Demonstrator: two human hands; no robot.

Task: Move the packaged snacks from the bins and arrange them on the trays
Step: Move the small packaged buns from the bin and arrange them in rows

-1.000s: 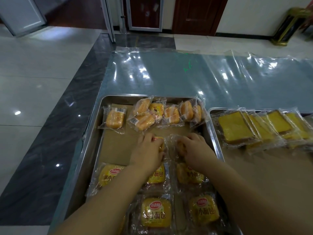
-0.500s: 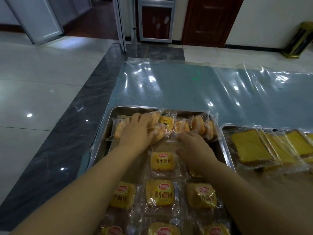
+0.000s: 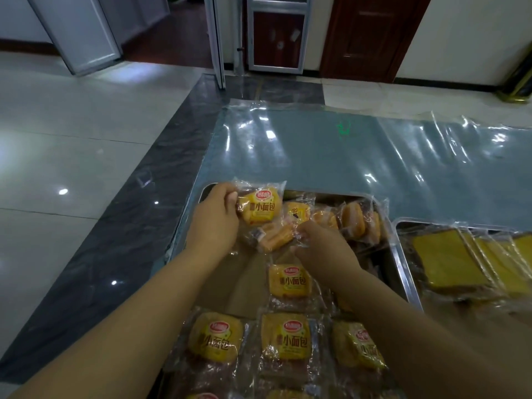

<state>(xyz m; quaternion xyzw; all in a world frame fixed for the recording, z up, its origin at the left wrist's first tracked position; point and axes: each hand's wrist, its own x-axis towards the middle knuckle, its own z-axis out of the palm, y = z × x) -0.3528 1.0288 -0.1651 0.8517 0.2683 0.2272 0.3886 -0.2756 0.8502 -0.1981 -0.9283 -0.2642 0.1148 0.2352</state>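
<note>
A steel tray point(image 3: 400, 259) lined with brown paper holds several wrapped yellow bread packs. My left hand point(image 3: 213, 223) grips one pack point(image 3: 260, 208) by its left edge, lifted and turned label-up at the tray's far left corner. My right hand point(image 3: 322, 249) pinches the wrapper of a small pack point(image 3: 276, 239) lying among the jumbled packs point(image 3: 351, 220) along the far edge. Label-up packs lie in rows nearer me, such as the single pack point(image 3: 289, 280) and the front row point(image 3: 285, 339).
A second tray point(image 3: 403, 223) on the right carries flat yellow cake slices point(image 3: 443, 260) in clear wrap. The table point(image 3: 331, 156) beyond is covered in shiny plastic film. Its left edge drops to the dark tiled floor point(image 3: 115, 240).
My left hand has picked up a pack from the far row and turned it label-up. My right hand has shifted left onto the small pack. The view has tilted up.
</note>
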